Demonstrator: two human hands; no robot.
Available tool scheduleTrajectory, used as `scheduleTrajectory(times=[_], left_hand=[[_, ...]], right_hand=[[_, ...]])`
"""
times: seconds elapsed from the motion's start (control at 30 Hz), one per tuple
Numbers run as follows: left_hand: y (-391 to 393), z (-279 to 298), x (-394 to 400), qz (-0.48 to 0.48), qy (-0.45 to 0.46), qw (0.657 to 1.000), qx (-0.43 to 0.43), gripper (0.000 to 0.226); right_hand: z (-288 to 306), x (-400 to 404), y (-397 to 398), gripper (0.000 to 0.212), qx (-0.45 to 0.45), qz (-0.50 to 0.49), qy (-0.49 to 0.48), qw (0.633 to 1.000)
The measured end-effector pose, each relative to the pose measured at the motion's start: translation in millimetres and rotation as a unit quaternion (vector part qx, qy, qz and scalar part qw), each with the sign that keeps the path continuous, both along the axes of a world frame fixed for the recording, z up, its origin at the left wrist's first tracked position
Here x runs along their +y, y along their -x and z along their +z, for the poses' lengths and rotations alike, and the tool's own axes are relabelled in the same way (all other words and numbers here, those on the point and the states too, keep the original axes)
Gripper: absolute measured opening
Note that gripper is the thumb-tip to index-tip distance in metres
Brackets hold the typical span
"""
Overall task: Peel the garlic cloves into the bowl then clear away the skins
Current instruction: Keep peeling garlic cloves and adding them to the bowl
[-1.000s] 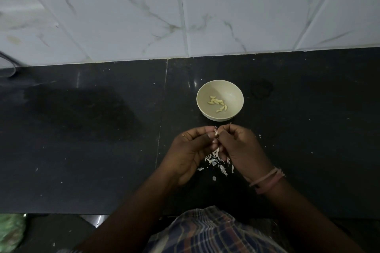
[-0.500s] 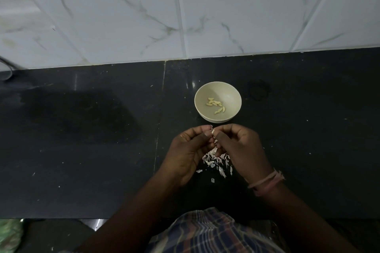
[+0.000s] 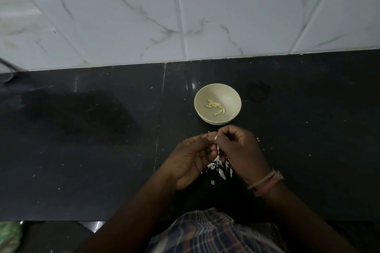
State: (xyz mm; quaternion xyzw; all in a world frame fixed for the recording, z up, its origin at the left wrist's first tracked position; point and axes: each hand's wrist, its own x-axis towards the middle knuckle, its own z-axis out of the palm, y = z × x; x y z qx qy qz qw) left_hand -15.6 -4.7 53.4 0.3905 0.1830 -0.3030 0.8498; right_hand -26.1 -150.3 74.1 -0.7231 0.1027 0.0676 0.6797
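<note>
Nearest, under and between the two hands on the dark tabletop: a loose scatter of garlic skins, pale flakes, a few strays further out. Above that heap, left hand and right hand brought close together, fingers curled inward, fingertips meeting on one small garlic clove; pinched from both sides, left thumb on top, right forefinger and thumb working at its end. Wrists angled in, forearms converging from the near edge, thread bands on the right wrist.

Just beyond the hands, nearly touching the right knuckles: the cream bowl with several peeled cloves lying in its bottom.

Likely risks: clove slipping out of so slight a pinch and dropping into the skins rather than the bowl; flakes drifting forward into the bowl, given how close it stands; knuckles nudging the rim. Dim light, so leftover skin on the clove hard to spot.
</note>
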Motion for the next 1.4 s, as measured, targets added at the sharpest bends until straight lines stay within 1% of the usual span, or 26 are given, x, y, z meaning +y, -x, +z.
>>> scheduleTrajectory(times=[0.07,0.1,0.13,0.17,0.23,0.27,0.33,0.5,0.63,0.73,0.9,1.0,1.13,1.2,1.27,1.3,1.37,1.4], left_hand=[[-1,0,-1,0.016,0.017,1.0,0.018,0.032],[-2,0,-1,0.03,0.023,0.999,0.026,0.03],[-3,-1,-2,0.046,0.029,0.998,0.031,0.03],[-3,-2,-1,0.064,0.029,0.997,0.033,0.03],[-4,-6,0,0.096,0.008,0.995,0.029,0.027],[-5,-9,-1,0.109,-0.011,0.994,0.026,0.026],[-7,-14,-2,0.133,-0.049,0.99,0.023,0.025],[-21,-21,-6,0.166,-0.087,0.982,0.007,0.023],[-40,-20,-16,0.177,-0.153,0.972,-0.034,0.018],[-56,-19,-27,0.189,-0.217,0.956,-0.055,0.022],[-66,-25,-42,0.197,-0.315,0.926,-0.066,0.02],[-67,-27,-46,0.197,-0.354,0.912,-0.062,0.022],[-68,-25,-47,0.197,-0.37,0.906,-0.055,0.025],[-64,-21,-47,0.194,-0.358,0.912,-0.045,0.023],[-58,-17,-45,0.19,-0.328,0.925,-0.035,0.019],[-54,-16,-44,0.188,-0.311,0.931,-0.034,0.015],[-40,-11,-39,0.187,-0.304,0.934,-0.019,0.005],[-30,-9,-37,0.175,-0.304,0.937,0.002,0.011]], right_hand=[[-7,2,0,0.015,0.02,-0.038,-0.022,0.999],[-12,2,0,0.015,0.026,-0.063,-0.017,0.998],[-17,1,-1,0.015,0.029,-0.083,0.01,0.996],[-23,-2,-2,0.013,0.031,-0.093,0.06,0.993],[-32,-8,-2,0.01,0.038,-0.077,0.167,0.982],[-35,-10,-1,0.009,0.045,-0.064,0.201,0.977],[-41,-11,2,0.009,0.062,-0.046,0.226,0.971],[-50,-9,5,0.009,0.075,-0.018,0.241,0.967],[-54,-9,2,0.01,0.069,-0.014,0.248,0.966],[-56,-10,1,0.009,0.056,-0.011,0.249,0.967],[-60,-10,1,0.01,0.049,-0.014,0.244,0.968],[-62,-13,3,0.011,0.056,-0.021,0.236,0.97],[-60,-15,2,0.012,0.058,-0.025,0.23,0.971],[-60,-14,3,0.012,0.055,-0.03,0.223,0.973],[-62,-14,4,0.012,0.041,-0.034,0.216,0.975],[-63,-14,6,0.011,0.029,-0.035,0.216,0.975],[-63,-11,8,0.017,-0.009,-0.036,0.234,0.972],[-60,-7,10,0.02,-0.039,-0.037,0.248,0.967]])
